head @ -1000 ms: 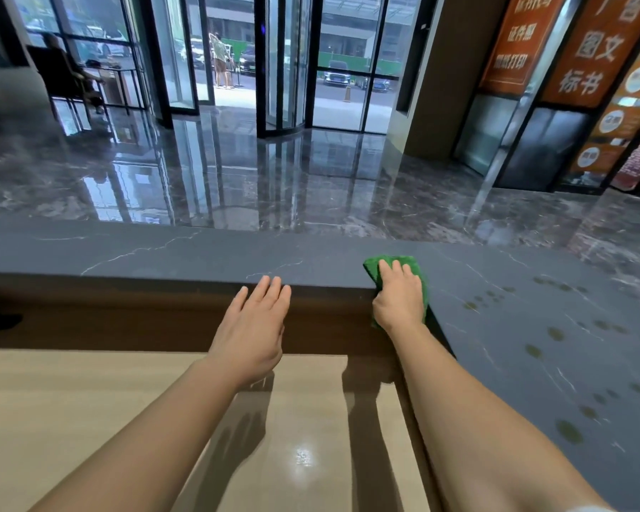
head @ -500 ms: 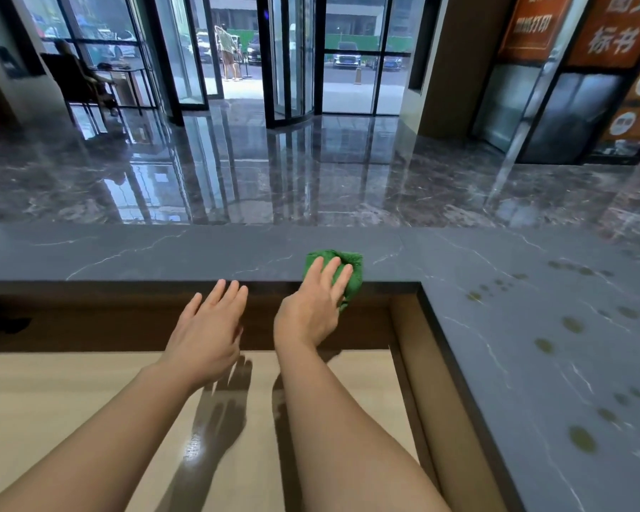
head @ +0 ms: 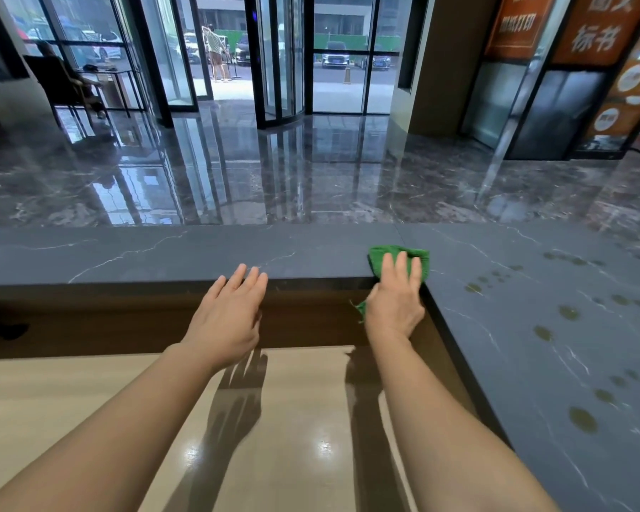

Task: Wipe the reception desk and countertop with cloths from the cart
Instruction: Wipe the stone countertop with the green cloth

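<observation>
A green cloth lies on the inner corner of the dark grey marbled countertop, partly draped over its near edge. My right hand presses flat on the cloth with its fingers straight. My left hand hovers with straight fingers just left of it, its fingertips at the countertop's near edge and nothing in it. Below both arms lies the lower beige desk surface. The cart is not in view.
The countertop turns the corner and runs along my right side, with several dull round spots on it. A brown wooden riser joins counter and desk. Beyond lies a glossy lobby floor and glass doors.
My right hand slid the cloth left along the counter edge, then back right to the corner. My left hand stayed near the edge with its fingers straight.
</observation>
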Tool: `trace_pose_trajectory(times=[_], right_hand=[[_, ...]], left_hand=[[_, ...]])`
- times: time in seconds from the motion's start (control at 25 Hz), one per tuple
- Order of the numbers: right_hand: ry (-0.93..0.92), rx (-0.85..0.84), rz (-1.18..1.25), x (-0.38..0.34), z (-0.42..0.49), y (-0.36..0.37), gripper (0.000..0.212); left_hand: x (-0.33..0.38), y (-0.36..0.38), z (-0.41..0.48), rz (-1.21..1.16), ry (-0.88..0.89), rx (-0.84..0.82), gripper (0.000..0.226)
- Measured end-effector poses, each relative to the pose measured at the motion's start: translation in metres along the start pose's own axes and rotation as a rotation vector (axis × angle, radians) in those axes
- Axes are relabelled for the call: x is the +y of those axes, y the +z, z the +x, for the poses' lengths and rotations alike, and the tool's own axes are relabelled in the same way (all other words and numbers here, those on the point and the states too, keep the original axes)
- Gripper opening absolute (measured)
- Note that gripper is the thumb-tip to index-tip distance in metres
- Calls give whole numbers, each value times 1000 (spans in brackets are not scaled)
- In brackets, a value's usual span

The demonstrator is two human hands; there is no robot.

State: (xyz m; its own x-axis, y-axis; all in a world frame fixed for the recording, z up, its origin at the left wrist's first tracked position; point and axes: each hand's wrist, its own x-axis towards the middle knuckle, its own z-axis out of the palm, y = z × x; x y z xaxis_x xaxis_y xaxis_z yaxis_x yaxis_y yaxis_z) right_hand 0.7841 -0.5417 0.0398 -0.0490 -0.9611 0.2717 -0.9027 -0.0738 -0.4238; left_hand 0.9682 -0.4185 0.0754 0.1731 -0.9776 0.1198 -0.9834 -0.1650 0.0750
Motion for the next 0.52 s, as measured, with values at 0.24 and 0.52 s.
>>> trace_pose_trajectory(times=[0.24, 0.52], right_hand=[[-4, -3, -26, -37, -13, 10, 59], [-364, -190, -38, -146, -71, 38, 58]], left_hand=[[-27, 2, -17, 4, -8, -17, 59], [-63, 2, -39, -1, -58, -4, 60]])
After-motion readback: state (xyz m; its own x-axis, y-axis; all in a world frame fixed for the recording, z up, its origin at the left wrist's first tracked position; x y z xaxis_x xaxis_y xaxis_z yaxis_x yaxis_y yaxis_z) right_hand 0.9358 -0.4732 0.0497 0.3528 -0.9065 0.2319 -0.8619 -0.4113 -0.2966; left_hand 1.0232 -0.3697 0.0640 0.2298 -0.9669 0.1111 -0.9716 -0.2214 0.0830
